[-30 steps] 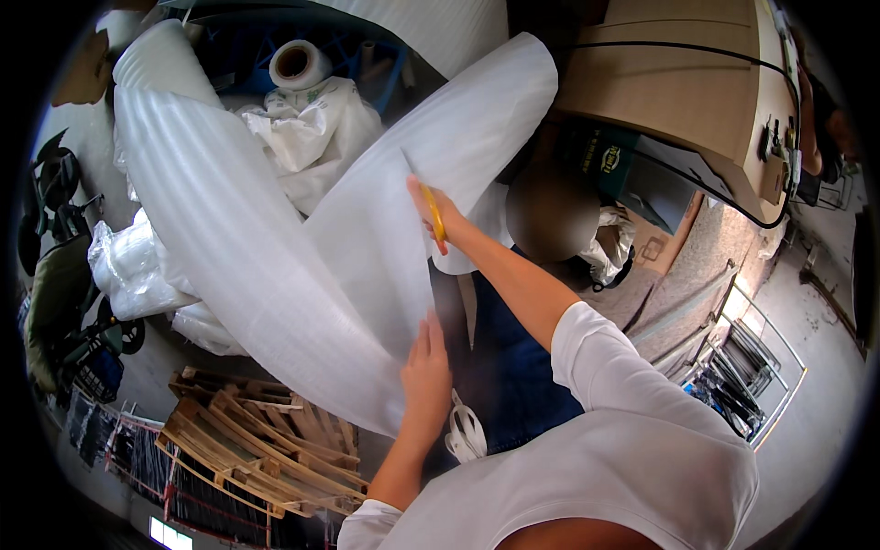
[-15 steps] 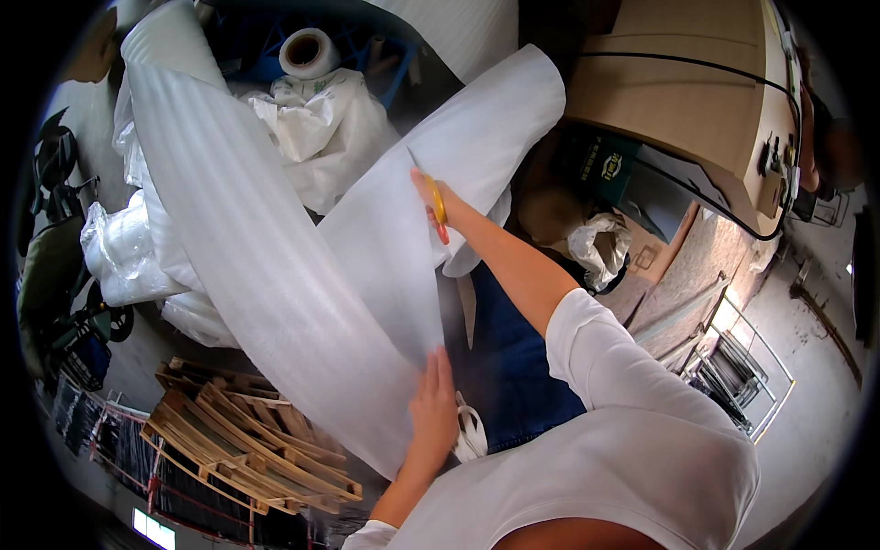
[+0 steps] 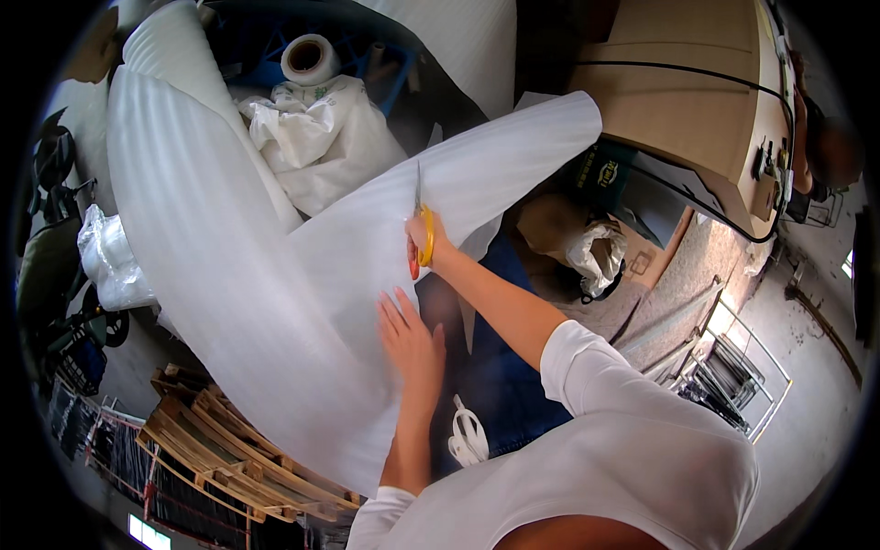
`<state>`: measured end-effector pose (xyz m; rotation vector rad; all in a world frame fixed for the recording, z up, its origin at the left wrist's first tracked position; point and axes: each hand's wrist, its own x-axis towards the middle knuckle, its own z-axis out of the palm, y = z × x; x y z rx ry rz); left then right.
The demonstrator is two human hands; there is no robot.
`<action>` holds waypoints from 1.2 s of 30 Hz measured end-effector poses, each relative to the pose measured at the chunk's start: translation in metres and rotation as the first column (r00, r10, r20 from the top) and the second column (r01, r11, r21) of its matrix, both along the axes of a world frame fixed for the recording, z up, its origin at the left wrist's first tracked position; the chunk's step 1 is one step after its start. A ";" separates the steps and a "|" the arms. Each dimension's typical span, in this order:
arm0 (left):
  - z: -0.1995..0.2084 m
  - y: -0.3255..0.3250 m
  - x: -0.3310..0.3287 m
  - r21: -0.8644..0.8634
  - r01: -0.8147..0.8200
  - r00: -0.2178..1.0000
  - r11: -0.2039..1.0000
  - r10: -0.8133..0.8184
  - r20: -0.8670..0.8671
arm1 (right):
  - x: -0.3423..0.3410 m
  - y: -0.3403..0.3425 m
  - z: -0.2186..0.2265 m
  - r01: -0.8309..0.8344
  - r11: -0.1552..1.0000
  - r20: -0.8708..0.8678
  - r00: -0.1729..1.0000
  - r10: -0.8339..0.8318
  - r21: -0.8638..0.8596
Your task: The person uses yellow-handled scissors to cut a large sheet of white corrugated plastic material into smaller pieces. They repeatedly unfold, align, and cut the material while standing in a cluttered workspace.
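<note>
A long white foam sheet (image 3: 220,211) spreads in front of me, bent into two broad arms. Its right arm (image 3: 513,151) reaches toward the far right with a rounded end. My right hand (image 3: 431,238) grips scissors (image 3: 426,234) with yellow and red handles; their blades point away from me over the sheet. Just nearer to me, my left hand (image 3: 411,344) rests flat on the foam near its right edge, fingers spread and holding nothing. Whether the blades touch the foam, I cannot tell.
Behind the sheet are a crumpled white bag (image 3: 321,142), a roll of film (image 3: 310,60) and a blue crate (image 3: 394,87). Wooden pallets (image 3: 238,458) lie at lower left. To the right stand a cardboard box (image 3: 678,82) and a white bag (image 3: 598,257). A person (image 3: 830,151) is at far right.
My left hand has slid away from me along the foam, closer to the scissors. My right hand has come slightly nearer. The sheet's right end has shifted right and nearer.
</note>
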<state>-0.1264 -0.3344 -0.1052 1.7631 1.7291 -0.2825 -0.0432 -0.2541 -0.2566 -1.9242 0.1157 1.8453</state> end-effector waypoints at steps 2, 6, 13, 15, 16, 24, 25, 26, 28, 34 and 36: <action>-0.037 0.003 0.012 0.089 -0.107 0.994 0.990 0.106 0.013 | -0.004 -0.005 0.017 0.056 0.998 -0.022 0.998 -0.055 0.017; -0.074 0.002 0.024 0.157 -0.420 0.882 0.894 0.361 0.304 | 0.000 0.001 0.048 0.043 0.995 0.096 0.994 -0.052 0.089; -0.060 0.004 0.002 0.141 -0.359 0.881 0.922 0.285 0.378 | 0.016 -0.017 0.036 -0.008 1.000 0.065 0.998 0.007 0.019; -0.054 0.002 -0.002 0.168 -0.326 0.903 0.930 0.255 0.345 | 0.017 -0.023 0.031 -0.016 0.999 0.061 0.998 0.018 -0.035; -0.051 0.001 -0.003 0.177 -0.318 0.908 0.931 0.246 0.338 | 0.017 -0.024 0.031 -0.021 0.998 0.058 0.998 0.024 -0.061; -0.035 -0.021 0.004 0.161 -0.294 0.919 0.942 0.232 0.319 | 0.027 -0.044 -0.016 -0.194 0.980 0.283 0.939 0.195 -0.034; -0.035 -0.024 0.004 0.154 -0.298 0.918 0.942 0.238 0.318 | 0.031 -0.043 -0.015 -0.185 0.981 0.266 0.944 0.194 -0.059; -0.034 -0.030 0.003 0.143 -0.307 0.913 0.941 0.249 0.323 | 0.034 -0.043 -0.012 -0.176 0.980 0.246 0.950 0.193 -0.088; -0.035 -0.038 0.000 0.123 -0.329 0.899 0.936 0.270 0.345 | 0.040 -0.026 0.019 -0.128 0.977 0.205 0.965 0.162 -0.169; -0.019 -0.051 -0.002 0.092 -0.336 0.877 0.937 0.275 0.395 | 0.063 -0.054 -0.040 -0.013 0.981 0.165 0.985 0.046 -0.196; -0.014 -0.055 -0.006 0.093 -0.314 0.889 0.945 0.258 0.378 | 0.067 -0.060 -0.052 0.107 0.969 0.149 0.986 -0.075 -0.222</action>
